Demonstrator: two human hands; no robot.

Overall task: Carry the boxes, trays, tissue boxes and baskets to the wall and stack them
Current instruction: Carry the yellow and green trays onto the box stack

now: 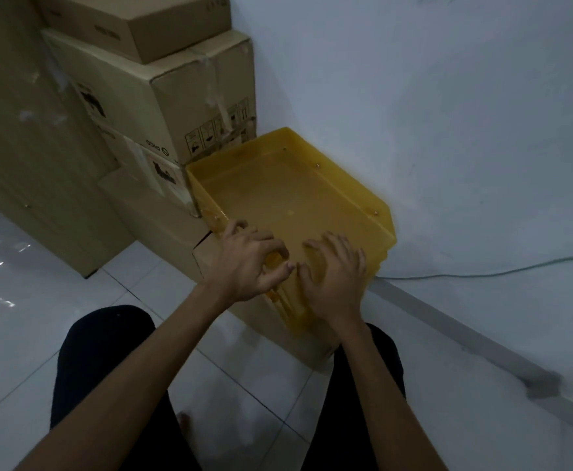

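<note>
A stack of yellow plastic trays [349,185] sits on a low cardboard box [162,215], pushed against the white wall [448,96]. The top tray holds nothing. My left hand [247,263] is at the tray's near rim, fingers curled, with thumb and forefinger pinching the front lip. My right hand [336,280] lies beside it over the same near edge, its fingers spread and loosely bent, touching the tray front. The lower trays show only as yellow edges under my hands.
Left of the trays a large cardboard box [176,96] carries a smaller flat one [149,25]; a tall carton [23,147] stands further left. A thin cable [482,275] runs along the wall base. My legs in black trousers stand on the white tiled floor [40,334].
</note>
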